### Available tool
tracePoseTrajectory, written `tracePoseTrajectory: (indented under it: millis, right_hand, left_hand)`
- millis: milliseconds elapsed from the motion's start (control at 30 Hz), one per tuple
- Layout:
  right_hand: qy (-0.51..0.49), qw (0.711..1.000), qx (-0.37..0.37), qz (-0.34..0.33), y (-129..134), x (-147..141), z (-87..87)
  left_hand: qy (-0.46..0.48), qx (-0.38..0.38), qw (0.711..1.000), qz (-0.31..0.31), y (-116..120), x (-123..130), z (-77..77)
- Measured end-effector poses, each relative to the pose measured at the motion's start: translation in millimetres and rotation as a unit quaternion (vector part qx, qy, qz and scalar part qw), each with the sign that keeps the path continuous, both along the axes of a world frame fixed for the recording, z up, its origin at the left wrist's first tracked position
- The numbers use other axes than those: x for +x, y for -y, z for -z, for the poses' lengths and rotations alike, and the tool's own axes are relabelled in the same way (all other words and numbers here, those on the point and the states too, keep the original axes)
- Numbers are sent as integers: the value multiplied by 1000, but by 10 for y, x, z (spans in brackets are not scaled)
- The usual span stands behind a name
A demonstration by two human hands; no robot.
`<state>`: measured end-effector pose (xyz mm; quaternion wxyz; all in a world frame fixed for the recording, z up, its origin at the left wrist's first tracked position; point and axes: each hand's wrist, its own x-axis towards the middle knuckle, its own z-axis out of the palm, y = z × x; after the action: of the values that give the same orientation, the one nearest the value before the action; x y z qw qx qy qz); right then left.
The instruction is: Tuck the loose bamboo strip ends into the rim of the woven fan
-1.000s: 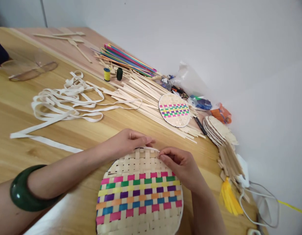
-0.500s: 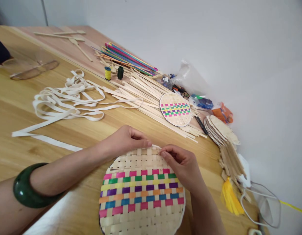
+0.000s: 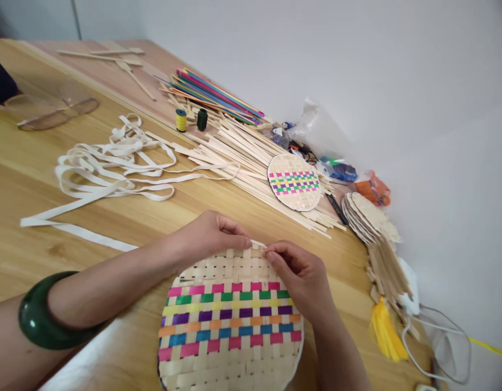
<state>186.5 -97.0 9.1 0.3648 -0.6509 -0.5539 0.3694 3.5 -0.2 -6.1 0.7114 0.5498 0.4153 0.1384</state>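
A round woven bamboo panel (image 3: 234, 320) with pink, green, yellow, purple, orange and blue bands is held up at the bottom middle of the head view. White binding tape (image 3: 256, 244) runs along its upper edge, and white edging also shows on its right side. My left hand (image 3: 216, 233) pinches the top rim between thumb and fingers. Just to the right, my right hand (image 3: 299, 277) grips the same rim and tape with thumb and forefinger, a small gap from the left thumb. The fingers behind the panel are hidden.
Loose white tape (image 3: 112, 168) lies tangled at left. Pale bamboo strips (image 3: 242, 157), colored strips (image 3: 218, 95), a yellow spool (image 3: 180, 120) and a dark green spool (image 3: 202, 119) are farther back. A smaller woven disc (image 3: 294, 182), stacked fan blanks (image 3: 373, 222) and a yellow tassel (image 3: 387, 331) lie right.
The woven panel has shifted slightly left and tilted a little. My right hand has moved slightly left along the rim; both hands keep their pinch.
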Motion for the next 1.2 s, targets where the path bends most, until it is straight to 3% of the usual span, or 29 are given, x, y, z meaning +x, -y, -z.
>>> tracePoseTrajectory:
  millis: [200, 300, 433, 567, 933, 1200]
  right_hand:
    - [-161, 983, 17, 80, -67, 106, 43]
    - [-206, 974, -24, 92, -101, 142, 75]
    - [-165, 981, -94, 47, -112, 115, 66]
    - [-160, 981, -112, 23, -97, 104, 52]
    - [-119, 988, -98, -10, -91, 143, 47]
    - [-79, 995, -35, -40, -80, 95, 4]
  left_hand:
    - [3, -25, 1000, 0, 16, -5, -45]
    - [19, -41, 999, 9, 26, -1, -53]
    - [29, -39, 998, 31, 27, -6, -63]
    - [33, -28, 998, 37, 33, -9, -78]
    - [33, -53, 997, 42, 36, -6, -86]
    - [58, -110, 991, 54, 60, -23, -65]
